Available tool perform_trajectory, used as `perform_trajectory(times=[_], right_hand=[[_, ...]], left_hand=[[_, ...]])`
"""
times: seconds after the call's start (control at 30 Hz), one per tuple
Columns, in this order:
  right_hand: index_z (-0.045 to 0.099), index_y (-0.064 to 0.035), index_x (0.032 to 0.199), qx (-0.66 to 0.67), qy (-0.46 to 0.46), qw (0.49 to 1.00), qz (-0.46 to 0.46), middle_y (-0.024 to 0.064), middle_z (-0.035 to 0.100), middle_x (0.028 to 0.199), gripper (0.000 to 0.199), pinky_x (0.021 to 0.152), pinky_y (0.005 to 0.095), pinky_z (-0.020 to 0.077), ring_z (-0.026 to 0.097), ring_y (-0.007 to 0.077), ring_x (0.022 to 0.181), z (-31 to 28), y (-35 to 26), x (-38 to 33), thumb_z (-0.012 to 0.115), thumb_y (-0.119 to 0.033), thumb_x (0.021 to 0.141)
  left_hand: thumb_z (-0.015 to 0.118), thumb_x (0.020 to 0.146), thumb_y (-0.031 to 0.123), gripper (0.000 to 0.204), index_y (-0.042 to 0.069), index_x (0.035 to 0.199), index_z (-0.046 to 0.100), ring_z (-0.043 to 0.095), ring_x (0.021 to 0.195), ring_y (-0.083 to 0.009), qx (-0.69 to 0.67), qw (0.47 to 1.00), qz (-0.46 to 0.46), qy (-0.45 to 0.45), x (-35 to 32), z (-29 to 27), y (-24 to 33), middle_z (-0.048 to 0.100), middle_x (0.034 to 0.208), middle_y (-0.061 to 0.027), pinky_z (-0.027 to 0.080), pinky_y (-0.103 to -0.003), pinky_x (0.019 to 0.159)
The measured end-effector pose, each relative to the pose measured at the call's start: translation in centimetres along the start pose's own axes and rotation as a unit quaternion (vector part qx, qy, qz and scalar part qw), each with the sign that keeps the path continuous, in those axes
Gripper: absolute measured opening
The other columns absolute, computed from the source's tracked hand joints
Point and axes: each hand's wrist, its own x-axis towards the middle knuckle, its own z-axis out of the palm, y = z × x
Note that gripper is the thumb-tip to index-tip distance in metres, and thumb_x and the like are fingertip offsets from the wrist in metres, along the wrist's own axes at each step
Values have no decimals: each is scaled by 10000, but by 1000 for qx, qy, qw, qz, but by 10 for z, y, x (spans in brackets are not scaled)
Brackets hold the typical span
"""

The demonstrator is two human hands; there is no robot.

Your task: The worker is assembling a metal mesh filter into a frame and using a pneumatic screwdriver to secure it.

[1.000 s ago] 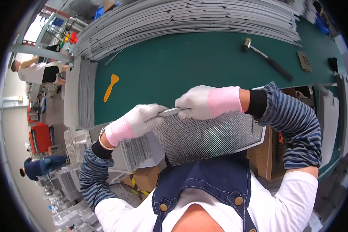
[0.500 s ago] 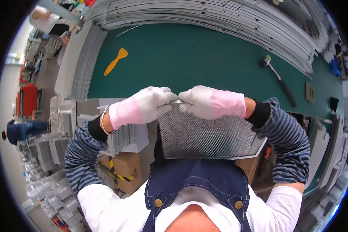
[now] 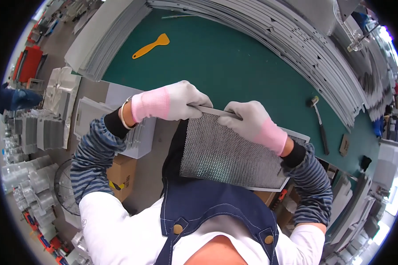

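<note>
Both left hand and right hand pinch the mesh panel by its pale rim, which uneven pressure could bend.

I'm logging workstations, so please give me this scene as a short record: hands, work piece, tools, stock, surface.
Left hand: gloved, gripping a strip at its left end; this is the left hand
Right hand: gloved, gripping the strip's right end; this is the right hand
Work piece: mesh panel, below the hands; whether the strip is fixed to it is unclear
Tools: yellow scraper, hammer
Stock: left stack, far stack
Surface: green table
</note>
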Motion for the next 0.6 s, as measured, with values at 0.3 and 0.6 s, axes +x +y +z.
perform_trajectory(times=[0.3, 0.6], right_hand=[[586, -77, 705, -195, 231, 944, -132, 71, 591, 622, 305, 460, 342, 467, 605, 240, 510, 30, 13, -12, 733, -327, 799], [654, -107, 1063, -273, 238, 918, -159, 32, 552, 639, 354, 454, 323, 465, 585, 199, 497, 44, 23, -19, 741, -315, 790]], left_hand=[[698, 741, 27, 442, -10, 1173, 614, 640, 953, -322, 234, 916, 168, 279, -10, 22, 9, 658, 1026, -177, 521, -379, 838], [670, 880, 87, 313, -65, 1149, 617, 623, 938, -153, -519, 770, -48, 368, -15, 131, -18, 670, 1076, -90, 489, -280, 857]])
